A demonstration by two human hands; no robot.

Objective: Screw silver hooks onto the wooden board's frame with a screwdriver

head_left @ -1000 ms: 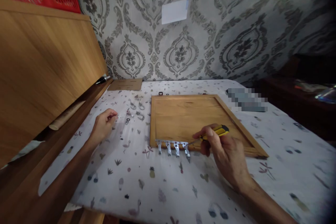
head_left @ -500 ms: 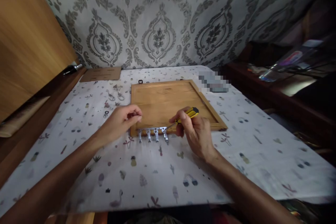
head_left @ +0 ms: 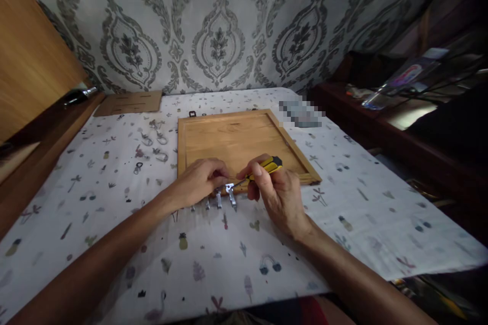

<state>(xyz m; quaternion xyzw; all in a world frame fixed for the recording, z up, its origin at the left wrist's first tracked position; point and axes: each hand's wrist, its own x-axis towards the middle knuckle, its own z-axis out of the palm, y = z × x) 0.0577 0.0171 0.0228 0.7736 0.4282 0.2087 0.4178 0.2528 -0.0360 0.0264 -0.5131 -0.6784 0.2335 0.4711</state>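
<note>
A framed wooden board (head_left: 232,137) lies on the table, and a metal hook rail (head_left: 231,195) with several hooks runs along its near edge. My right hand (head_left: 280,193) grips a yellow and black screwdriver (head_left: 269,165), its shaft tilted down to the left with the tip at the rail's right end. Over the rail, my left hand (head_left: 200,180) has its thumb and fingers pinched close to that tip. Whatever they hold, if anything, is hidden. The left hand also covers much of the rail.
Several key rings (head_left: 160,137) lie left of the board on the patterned tablecloth (head_left: 206,264). A cardboard piece (head_left: 129,102) sits at the back left. Behind the board's right corner is a pixelated object (head_left: 303,114). A plastic bottle (head_left: 406,78) lies on the dark furniture at right.
My left hand has moved right, from the board's left edge to over the hook rail by the screwdriver tip. The right hand keeps the screwdriver at the rail. The view has shifted slightly.
</note>
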